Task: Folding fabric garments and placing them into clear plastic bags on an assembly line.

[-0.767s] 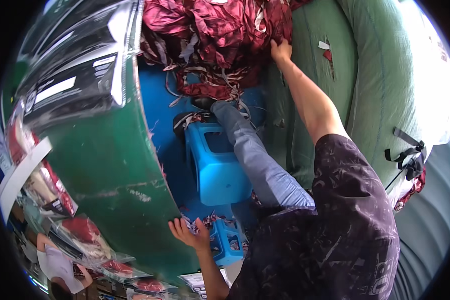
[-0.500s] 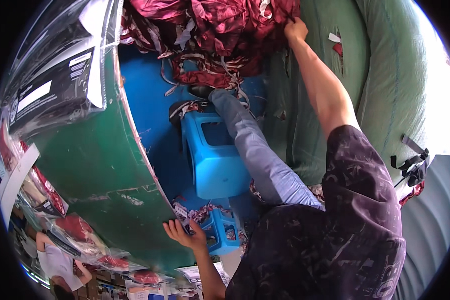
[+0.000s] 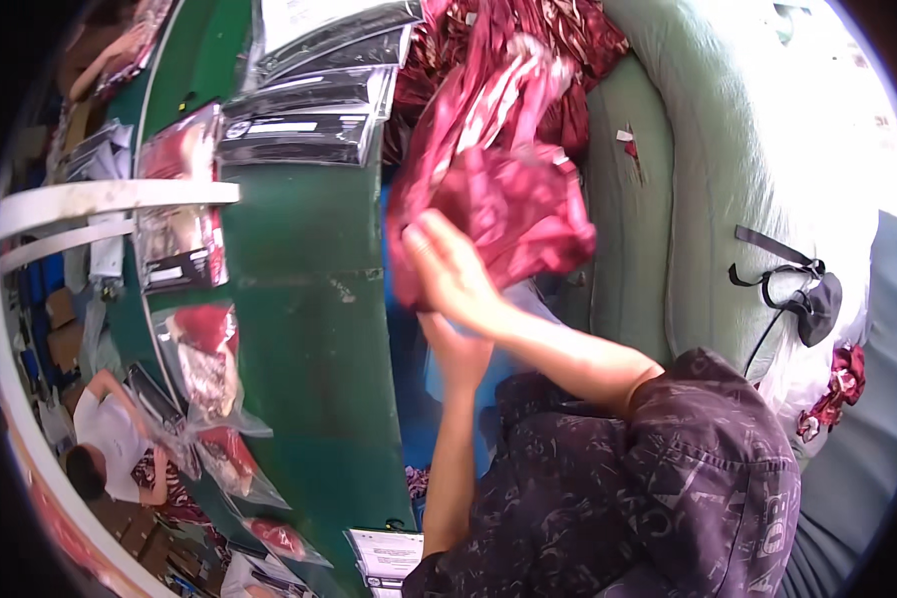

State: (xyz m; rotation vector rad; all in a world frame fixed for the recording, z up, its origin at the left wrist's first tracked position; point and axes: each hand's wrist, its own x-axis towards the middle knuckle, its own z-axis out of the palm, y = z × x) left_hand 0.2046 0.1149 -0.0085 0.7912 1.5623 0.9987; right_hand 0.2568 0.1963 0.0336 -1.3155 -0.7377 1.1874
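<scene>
A bunch of glossy dark-red satin cloth (image 3: 528,204) hangs in front of me, drawn up from a larger red and white heap behind it. My right hand (image 3: 453,274) is at the near left edge of this cloth, closed on it, though motion blurs the fingers. Just below, my left hand (image 3: 456,349) is raised close to the right wrist and the cloth's lower edge. Its fingers are blurred and partly hidden, so I cannot tell whether they grip the cloth.
Left of me runs a green table (image 3: 319,429) with black-and-clear packets (image 3: 299,130) and bagged red items (image 3: 204,369). Large green sacks (image 3: 638,219) bulge on the right. A blue stool is mostly hidden under my arms. Another person (image 3: 110,434) works beyond the table.
My right hand has come from the far heap toward me, bringing red cloth along. The left hand has left the table edge and risen beside it. The view has shifted left.
</scene>
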